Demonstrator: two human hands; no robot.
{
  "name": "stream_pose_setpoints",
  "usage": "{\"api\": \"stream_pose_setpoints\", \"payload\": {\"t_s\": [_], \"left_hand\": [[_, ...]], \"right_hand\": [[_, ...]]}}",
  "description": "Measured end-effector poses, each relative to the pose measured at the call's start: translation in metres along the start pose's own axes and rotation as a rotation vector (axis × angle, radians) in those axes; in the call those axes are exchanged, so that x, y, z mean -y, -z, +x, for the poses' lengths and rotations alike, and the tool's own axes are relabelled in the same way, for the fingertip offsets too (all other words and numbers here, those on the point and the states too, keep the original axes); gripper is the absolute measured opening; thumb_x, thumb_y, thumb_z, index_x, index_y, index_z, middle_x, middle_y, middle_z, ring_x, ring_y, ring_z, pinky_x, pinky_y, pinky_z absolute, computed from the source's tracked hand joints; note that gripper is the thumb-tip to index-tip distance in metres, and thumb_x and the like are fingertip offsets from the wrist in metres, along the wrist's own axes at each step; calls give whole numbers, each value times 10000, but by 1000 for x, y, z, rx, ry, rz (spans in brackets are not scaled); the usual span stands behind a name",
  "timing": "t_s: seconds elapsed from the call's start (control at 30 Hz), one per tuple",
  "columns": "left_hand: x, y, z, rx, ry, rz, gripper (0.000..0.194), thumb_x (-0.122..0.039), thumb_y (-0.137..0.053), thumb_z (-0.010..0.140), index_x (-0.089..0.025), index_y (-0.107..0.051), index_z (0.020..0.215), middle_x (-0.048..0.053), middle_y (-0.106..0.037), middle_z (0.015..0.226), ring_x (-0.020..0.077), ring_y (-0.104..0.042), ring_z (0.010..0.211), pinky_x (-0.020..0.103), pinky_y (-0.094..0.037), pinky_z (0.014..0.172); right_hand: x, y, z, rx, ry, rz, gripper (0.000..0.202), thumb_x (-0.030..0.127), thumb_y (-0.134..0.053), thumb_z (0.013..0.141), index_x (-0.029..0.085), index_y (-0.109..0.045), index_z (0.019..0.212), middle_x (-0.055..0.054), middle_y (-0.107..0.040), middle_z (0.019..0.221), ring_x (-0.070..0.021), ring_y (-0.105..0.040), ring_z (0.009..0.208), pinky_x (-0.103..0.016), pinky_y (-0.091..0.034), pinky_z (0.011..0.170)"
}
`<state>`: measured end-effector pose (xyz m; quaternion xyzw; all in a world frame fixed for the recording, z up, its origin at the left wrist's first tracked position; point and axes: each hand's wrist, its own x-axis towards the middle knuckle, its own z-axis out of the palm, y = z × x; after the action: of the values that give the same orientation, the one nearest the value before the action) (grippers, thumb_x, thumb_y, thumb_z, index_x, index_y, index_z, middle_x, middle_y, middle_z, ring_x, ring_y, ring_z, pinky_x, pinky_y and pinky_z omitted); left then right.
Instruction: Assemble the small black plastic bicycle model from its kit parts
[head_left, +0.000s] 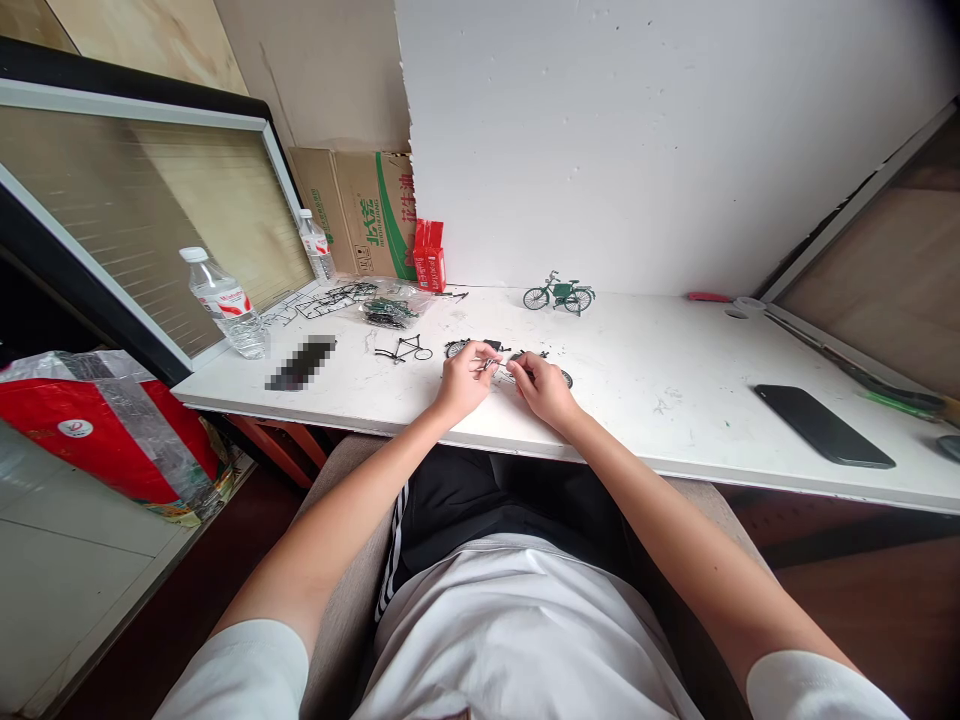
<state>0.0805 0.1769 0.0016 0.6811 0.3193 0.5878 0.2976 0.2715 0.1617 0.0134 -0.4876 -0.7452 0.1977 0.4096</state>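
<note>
My left hand (pixel 465 384) and my right hand (pixel 545 388) are close together above the front part of the white table (pixel 637 420). The fingers of both are pinched on a small thin part (pixel 504 364), too small to make out clearly. Behind and beneath the hands lie dark model bicycle pieces with wheels (pixel 456 348), partly hidden by the fingers. Left of them is a black bicycle frame piece (pixel 405 349). A green model bicycle (pixel 559 293) stands upright near the wall.
Thin black part frames (pixel 341 299) and a plastic bag of parts (pixel 391 310) lie back left, near two water bottles (pixel 229 305), a carton (pixel 360 210) and a red box (pixel 430 258). A black phone (pixel 823 425) lies right, a red item (pixel 709 297) behind it.
</note>
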Motion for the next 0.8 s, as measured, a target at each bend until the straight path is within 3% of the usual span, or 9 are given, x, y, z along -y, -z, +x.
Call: {"api": "stream_pose_setpoints", "payload": {"t_s": [0.13,0.23,0.4,0.6,0.8], "left_hand": [[0,0,0,-16,-6,16,136,-133,-688,929,-198,-629,1033,102,-784,1065,215,-800,975,317,-664,794],[1,0,0,-26,-4,27,128,-151,-694,936,-200,-632,1037,103,-785,1071,218,-798,978,330,-665,804],[3,0,1,-40,-10,32,125,-138,-688,937,-199,-639,1034,105,-790,1074,218,-795,1001,336,-665,831],[5,1,1,-60,-25,28,126,-132,-680,937,-193,-640,1041,108,-793,1070,213,-796,999,319,-661,828],[5,2,1,-50,-21,42,138,-109,-670,929,-197,-639,1031,104,-794,1066,218,-797,1001,321,-664,819]], "right_hand": [[-1,-2,1,5,48,8,372,632,-481,1049,264,-527,1062,-37,-689,860,-210,-571,657,-331,-416,665],[-3,-4,1,-4,82,29,345,594,-526,1034,267,-465,1127,-37,-657,920,-209,-564,698,-331,-428,688],[-5,-5,1,1,101,21,233,488,-508,1043,266,-439,1049,-40,-641,905,-206,-552,686,-334,-423,674],[-5,-3,1,11,93,-11,258,503,-495,1054,253,-511,995,-53,-701,863,-219,-614,706,-331,-444,691],[-1,1,-1,47,46,-5,276,508,-494,1073,252,-568,1001,30,-620,621,-190,-585,580,-306,-440,665]]}}
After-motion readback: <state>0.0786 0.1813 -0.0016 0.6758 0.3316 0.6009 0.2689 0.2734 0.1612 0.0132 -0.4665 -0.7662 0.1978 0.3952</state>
